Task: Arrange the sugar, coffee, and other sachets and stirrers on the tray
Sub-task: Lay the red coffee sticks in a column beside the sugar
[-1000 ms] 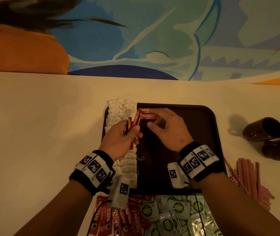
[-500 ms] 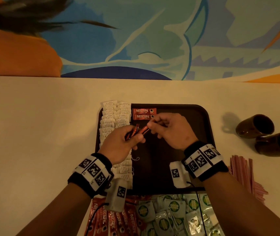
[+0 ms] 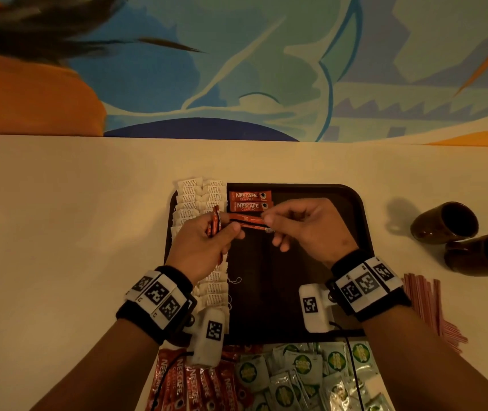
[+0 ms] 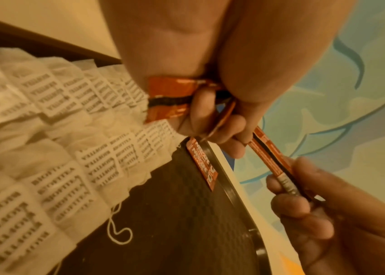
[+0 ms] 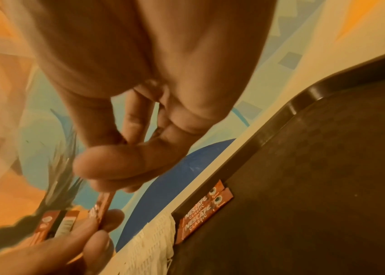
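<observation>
A dark tray (image 3: 266, 292) lies on the table. Two red Nescafe sachets (image 3: 250, 200) lie flat side by side in its far left part. Rows of white sachets (image 3: 199, 197) run down its left side. My left hand (image 3: 222, 229) grips a small bundle of red coffee sachets (image 3: 214, 222), which also shows in the left wrist view (image 4: 167, 98). My right hand (image 3: 266, 222) pinches the end of red coffee sachets (image 3: 247, 218) that stretch between both hands above the tray; the left thumb still touches their other end. The right wrist view shows the pinched sachets (image 5: 103, 206).
Loose Nescafe sachets (image 3: 183, 381) and green sachets (image 3: 305, 372) are piled at the table's near edge. Red stirrers (image 3: 426, 304) lie right of the tray. Two brown mugs (image 3: 444, 222) lie on their sides at the far right.
My right hand left the two sachets it laid at the tray's far left, came back to my left hand's bundle, and now draws sachets out to the right.
</observation>
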Demonstrator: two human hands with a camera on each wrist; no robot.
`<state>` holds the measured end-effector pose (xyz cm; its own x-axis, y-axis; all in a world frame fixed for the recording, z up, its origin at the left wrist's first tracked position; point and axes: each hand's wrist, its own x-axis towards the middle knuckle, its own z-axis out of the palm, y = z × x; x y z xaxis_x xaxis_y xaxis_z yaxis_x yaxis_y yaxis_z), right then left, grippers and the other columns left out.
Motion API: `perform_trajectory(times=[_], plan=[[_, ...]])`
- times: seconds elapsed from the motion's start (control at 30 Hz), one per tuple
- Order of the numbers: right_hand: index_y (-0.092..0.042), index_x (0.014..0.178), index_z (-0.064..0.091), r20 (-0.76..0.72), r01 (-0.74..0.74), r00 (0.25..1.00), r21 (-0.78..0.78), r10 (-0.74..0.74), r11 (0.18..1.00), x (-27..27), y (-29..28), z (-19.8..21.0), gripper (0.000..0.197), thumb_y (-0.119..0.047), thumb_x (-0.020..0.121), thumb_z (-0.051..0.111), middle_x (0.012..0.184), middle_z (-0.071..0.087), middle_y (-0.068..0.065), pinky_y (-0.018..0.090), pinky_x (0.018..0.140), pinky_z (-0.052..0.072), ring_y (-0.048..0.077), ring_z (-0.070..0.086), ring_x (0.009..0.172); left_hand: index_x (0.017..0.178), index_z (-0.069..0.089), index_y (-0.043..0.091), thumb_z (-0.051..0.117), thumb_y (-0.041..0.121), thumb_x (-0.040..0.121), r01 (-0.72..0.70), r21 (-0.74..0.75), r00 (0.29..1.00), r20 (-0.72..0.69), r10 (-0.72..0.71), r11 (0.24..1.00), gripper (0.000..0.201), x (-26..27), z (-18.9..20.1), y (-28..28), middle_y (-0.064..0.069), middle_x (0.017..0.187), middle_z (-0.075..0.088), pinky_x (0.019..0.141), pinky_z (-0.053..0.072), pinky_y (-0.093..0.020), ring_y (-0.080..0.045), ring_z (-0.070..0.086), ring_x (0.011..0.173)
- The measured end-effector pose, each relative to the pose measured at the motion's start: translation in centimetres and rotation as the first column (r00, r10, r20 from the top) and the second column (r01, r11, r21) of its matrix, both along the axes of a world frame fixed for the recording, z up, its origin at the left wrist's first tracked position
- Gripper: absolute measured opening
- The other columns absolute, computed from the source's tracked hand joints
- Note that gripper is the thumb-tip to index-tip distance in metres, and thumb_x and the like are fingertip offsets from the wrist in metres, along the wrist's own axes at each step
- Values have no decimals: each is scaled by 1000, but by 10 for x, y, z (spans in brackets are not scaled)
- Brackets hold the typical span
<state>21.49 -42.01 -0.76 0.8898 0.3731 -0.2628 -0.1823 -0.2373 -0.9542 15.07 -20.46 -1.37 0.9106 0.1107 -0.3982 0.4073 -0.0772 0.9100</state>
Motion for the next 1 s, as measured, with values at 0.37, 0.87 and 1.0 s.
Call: perform_trajectory(times=[0.37,0.87,1.0], plan=[[-19,105,81,186,-19,982,-82,34,996,2,-7,-9,24,-9,82,82,112,74,-6,43,100,56,13,69,110,112,73,19,72,17,91,-20,-119,1000,2,20,993,21,4,4,4,-5,95,78,64,47,-24,-7,56,61],[-16,125,65,-33,-17,999,4,17,1000,12,4,0,40,-3,89,75,98,78,7,34,79,60,24,74,94,93,75,26,78,34,86,240,212,970,-23,-241,947,11,2,4,6,22,56,61,51,35,-10,7,53,48],[-17,131,60,-62,-115,991,11,115,993,6,17,1,53,1,85,78,97,77,8,39,82,61,24,73,87,99,73,23,82,31,82,215,134,976,11,-218,967,20,3,7,-1,14,76,74,49,38,-5,8,58,52]])
